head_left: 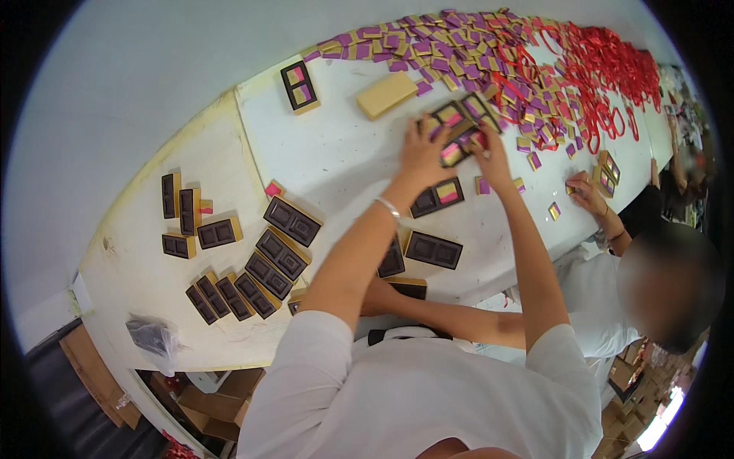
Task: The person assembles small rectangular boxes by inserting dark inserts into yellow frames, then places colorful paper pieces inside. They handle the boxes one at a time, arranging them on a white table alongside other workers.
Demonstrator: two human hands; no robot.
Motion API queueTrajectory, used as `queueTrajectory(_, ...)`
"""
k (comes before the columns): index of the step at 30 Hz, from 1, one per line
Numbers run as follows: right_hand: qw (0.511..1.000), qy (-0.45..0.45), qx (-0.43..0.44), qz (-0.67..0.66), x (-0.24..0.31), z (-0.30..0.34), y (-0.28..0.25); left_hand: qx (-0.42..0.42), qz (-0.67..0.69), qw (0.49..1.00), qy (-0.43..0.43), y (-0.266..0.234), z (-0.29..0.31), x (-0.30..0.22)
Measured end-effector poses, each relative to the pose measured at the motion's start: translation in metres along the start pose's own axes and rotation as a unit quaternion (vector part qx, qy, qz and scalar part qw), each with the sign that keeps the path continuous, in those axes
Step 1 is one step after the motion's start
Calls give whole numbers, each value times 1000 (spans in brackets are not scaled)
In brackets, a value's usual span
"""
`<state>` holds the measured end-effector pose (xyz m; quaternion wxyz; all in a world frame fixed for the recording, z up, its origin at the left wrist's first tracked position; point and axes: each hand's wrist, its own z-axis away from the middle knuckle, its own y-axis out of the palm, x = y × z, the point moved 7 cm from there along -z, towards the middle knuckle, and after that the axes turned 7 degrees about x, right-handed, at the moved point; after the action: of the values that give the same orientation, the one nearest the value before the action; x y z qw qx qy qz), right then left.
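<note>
Nearest, empty dark two-compartment gold-edged trays [277, 255] are lying in rows on the white worktop [336, 153], seemingly queued within reach. Both arms are stretching across it. The left hand [423, 151] is pressing down, fingers spread, on a filled dark tray with pink and yellow pieces [451, 116], likely steadying it. The right hand [492, 157] is pinching a small pink piece [453, 154]; grip nearly closed. Beyond, a heap of purple-and-gold square packets [443, 46] and red ribbon loops [604, 61] is lying as supply.

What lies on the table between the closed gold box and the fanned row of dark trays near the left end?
In the head view, bare white table separates the closed gold box from the fanned row of dark trays, except one tray.
</note>
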<state>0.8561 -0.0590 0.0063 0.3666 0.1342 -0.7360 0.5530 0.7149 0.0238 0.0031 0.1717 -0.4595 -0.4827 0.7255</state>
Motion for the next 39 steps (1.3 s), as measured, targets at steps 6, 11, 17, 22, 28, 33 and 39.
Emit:
queueTrajectory(6, 995, 62, -4, 75, -41, 24, -64, -4, 46, 997, 70, 3, -19, -59)
queueTrajectory(11, 997, 41, -56, 47, -7, 18, -77, -135, -89, 986, -41, -53, -18, 59)
queueTrajectory(17, 996, 28, -72, -41, 48, 12, -64, -20, 714, 695, -88, -44, -28, 84)
queueTrajectory(22, 983, 45, -130, -121, 67, 32, -61, 10, 856, 511, -76, -27, -73, 31)
queueTrajectory(28, 998, 25, -32, -39, 107, 100, -39, -350, -4, 921, -170, -115, -20, 106)
queueTrajectory(33, 982, 111, 55, -145, 117, 154, 1, -115, -89, 929, -340, -100, 45, 225)
queueTrajectory(39, 977, 28, 121, -175, 165, 163, 34, -46, -54, 988, -136, -40, 4, 112)
